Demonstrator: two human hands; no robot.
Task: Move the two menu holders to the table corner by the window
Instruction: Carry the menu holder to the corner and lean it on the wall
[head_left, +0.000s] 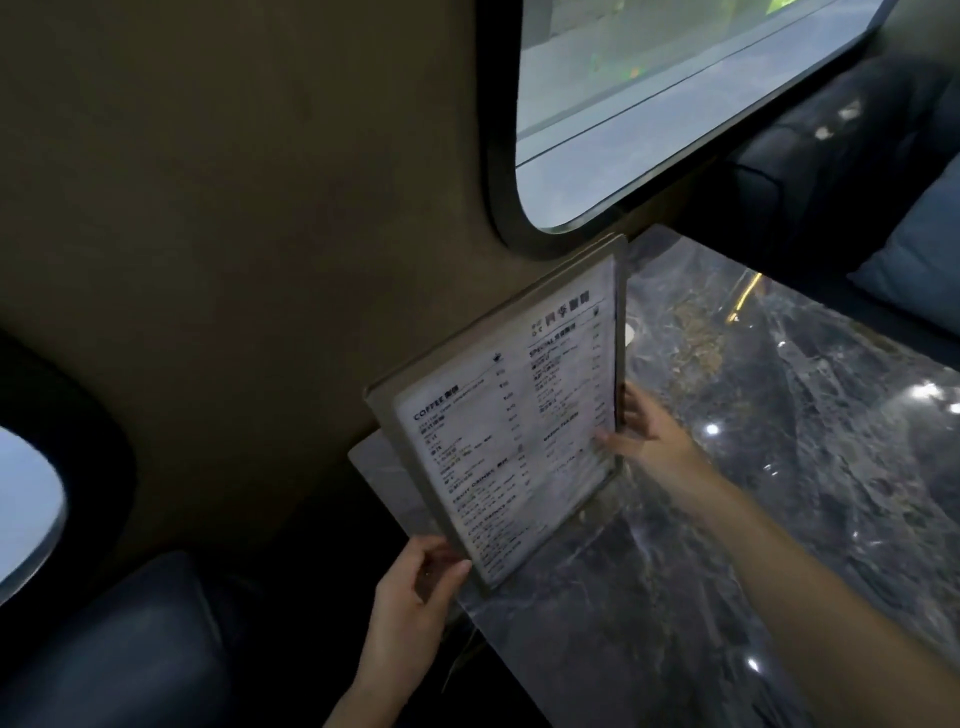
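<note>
Menu holder (511, 415) stands on bench (727, 519) between hands: left hand (415, 582) grasps its near edge, right hand (649, 431) its far edge.

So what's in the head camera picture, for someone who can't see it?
Two bare hands hold a framed coffee menu holder upright at the edge of a dark marble table by the wall: the left hand grips its lower corner, the right hand its side edge. A rounded window sits above, with dark seats on both sides.
</note>
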